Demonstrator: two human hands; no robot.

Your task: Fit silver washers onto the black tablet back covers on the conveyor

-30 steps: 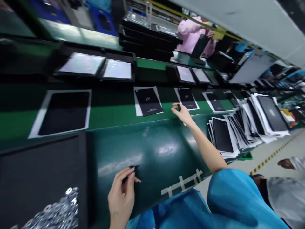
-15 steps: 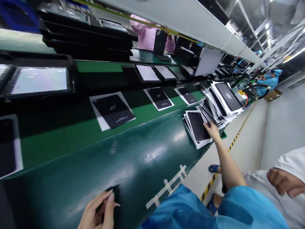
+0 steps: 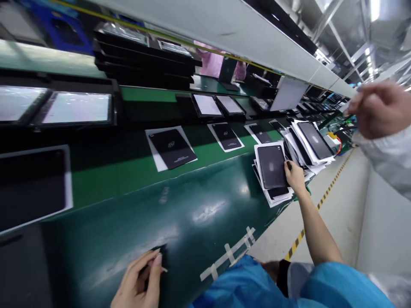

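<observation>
Your right hand (image 3: 295,177) has moved onto a matte black rectangular panel on white paper (image 3: 271,167), its grip unclear; your left hand (image 3: 136,280) stays pinched on a thin dark stick (image 3: 156,249).

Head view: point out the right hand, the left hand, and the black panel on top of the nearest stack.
Right hand (image 3: 295,178): head view, middle of the back of the hand.
Left hand (image 3: 138,280): head view, middle of the hand.
Black panel (image 3: 271,167): head view, middle of its upward face.

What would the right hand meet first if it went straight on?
The black panel lying on white paper. The right hand seems to be at that panel's edge already, though depth is hard to judge from this view.
</observation>
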